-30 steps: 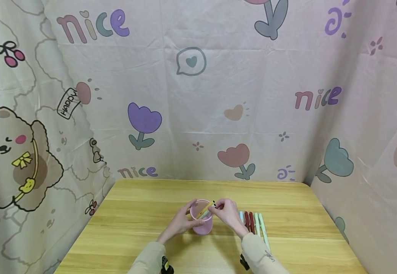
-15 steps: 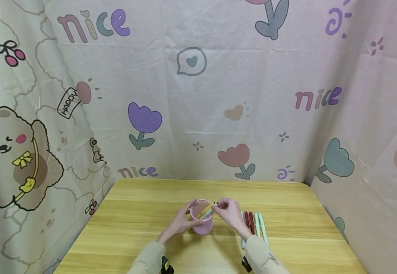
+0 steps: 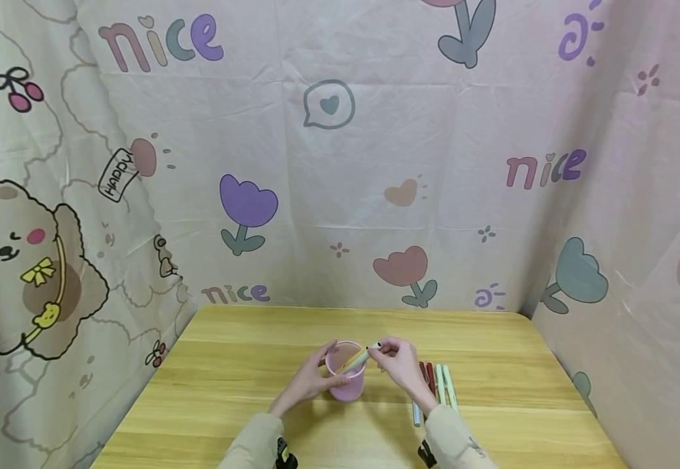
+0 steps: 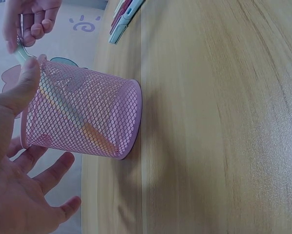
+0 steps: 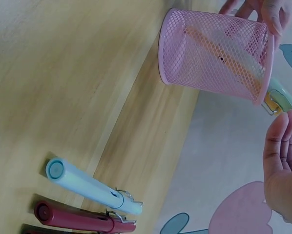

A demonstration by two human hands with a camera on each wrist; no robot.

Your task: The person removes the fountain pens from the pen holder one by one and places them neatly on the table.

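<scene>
Nearest the viewer, two beige sleeves (image 3: 246,446) enter from the bottom edge, cut off by the frame so that only the forearms show. The left hand (image 3: 307,384) cups the pink mesh cup (image 3: 346,381), which stands upright on the bench (image 3: 228,391) near its middle; the thumb rests at the rim while the fingers lie loosely spread beside the wall, and whether they truly press the mesh is hard to tell. The right hand (image 3: 398,365) pinches the upper end of a pale green pen (image 3: 363,357), which leans tilted into the cup with its lower part seen only dimly through the mesh. An orange-yellow pen (image 5: 224,61) also lies slanted inside the cup, its tip hidden at the bottom. Just to the right of the cup, a row of pens (image 3: 436,384) lies flat on the bench, light blue, dark red and pale green, partly covered by the right wrist, so their count is unclear. Beyond the bench hangs a cartoon-printed cloth backdrop (image 3: 340,163).
</scene>
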